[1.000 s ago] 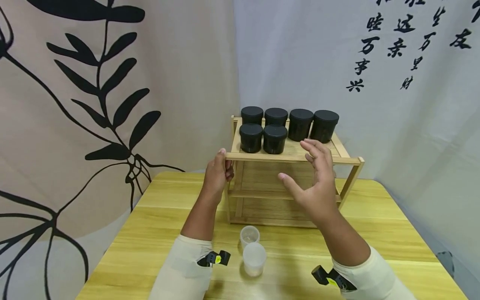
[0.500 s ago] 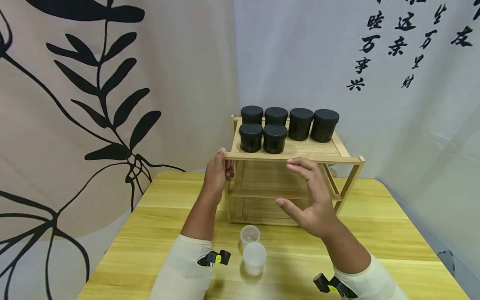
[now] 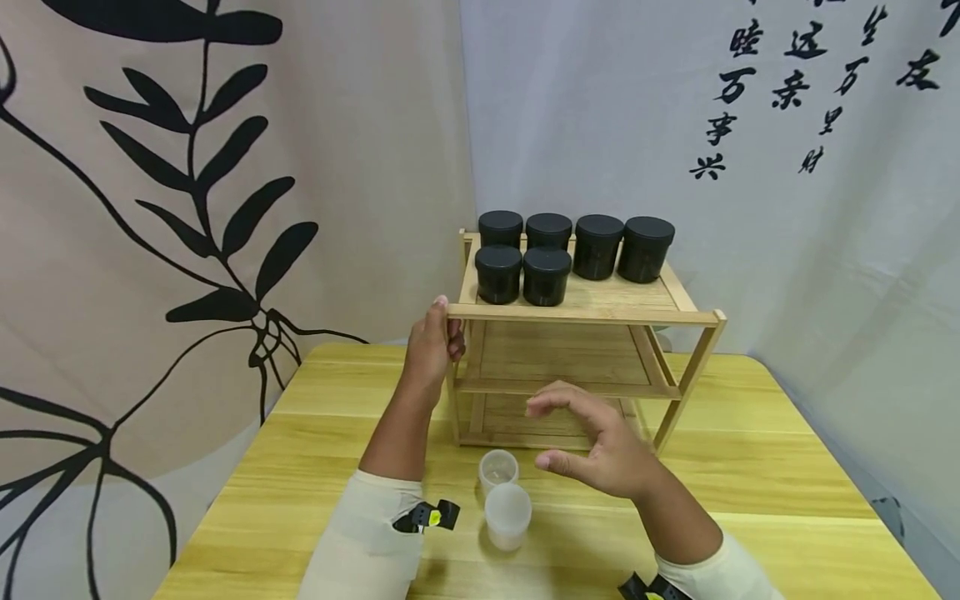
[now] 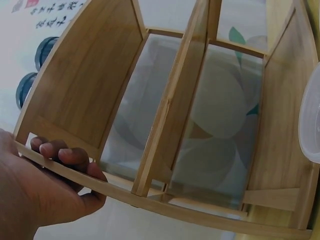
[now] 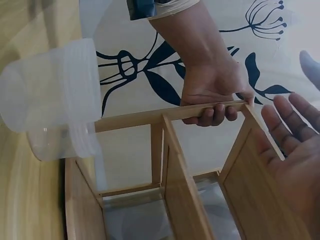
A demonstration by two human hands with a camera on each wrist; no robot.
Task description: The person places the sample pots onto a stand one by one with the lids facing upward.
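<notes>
My left hand (image 3: pixel 429 350) grips the upper left front post of a three-tier wooden rack (image 3: pixel 585 314); in the left wrist view its fingers (image 4: pixel 65 152) curl round the bar. On the top tier stand several black lidded jars (image 3: pixel 546 279), most along the back and left. My right hand (image 3: pixel 600 442) is in the air before the lower tiers, fingers and thumb spread apart with nothing between them. Left of it, on the table, a translucent plastic cup (image 3: pixel 507 510) stands just in front of another translucent cup (image 3: pixel 498 468). Both also show in the right wrist view.
The rack's middle shelf (image 3: pixel 555 358) and bottom shelf (image 3: pixel 525 417) hold nothing visible. All of it stands on a yellow wood-grain table (image 3: pixel 300 500). Behind hangs a cloth backdrop (image 3: pixel 375 167) with black leaf prints and written characters.
My right hand has come down and toward me from the rack's top front edge to near the cups. The left hand keeps its grip, and the jars and cups have not moved.
</notes>
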